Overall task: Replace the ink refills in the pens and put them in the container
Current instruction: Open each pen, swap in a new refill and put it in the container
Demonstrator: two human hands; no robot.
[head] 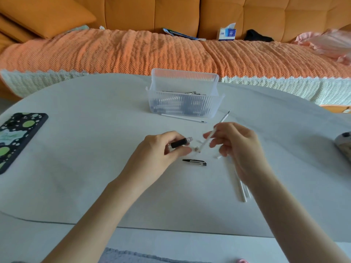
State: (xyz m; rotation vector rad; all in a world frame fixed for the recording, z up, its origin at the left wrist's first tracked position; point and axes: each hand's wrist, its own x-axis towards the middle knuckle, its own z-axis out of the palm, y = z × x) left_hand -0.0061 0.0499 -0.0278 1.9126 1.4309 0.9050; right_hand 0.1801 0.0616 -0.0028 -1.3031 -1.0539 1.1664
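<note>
My left hand (159, 149) grips the black grip section of a pen barrel (180, 142), its clear threaded end pointing right. My right hand (235, 143) pinches a thin white ink refill (218, 126), its dark tip pointing up and away toward the container. The refill's lower end hovers by a small metal part (197, 148) between the hands. A black pen half with a clip (194, 162) lies on the table just below. The clear ribbed container (184, 95) stands beyond, holding several pens. Another white refill (183, 118) lies in front of it.
Several white refills (241, 190) lie partly under my right forearm. A phone in a spotted case (17, 137) lies at the left table edge. A dark object (344, 143) sits at the right edge. An orange sofa with a tissue box (227, 34) stands behind the white table (95, 168).
</note>
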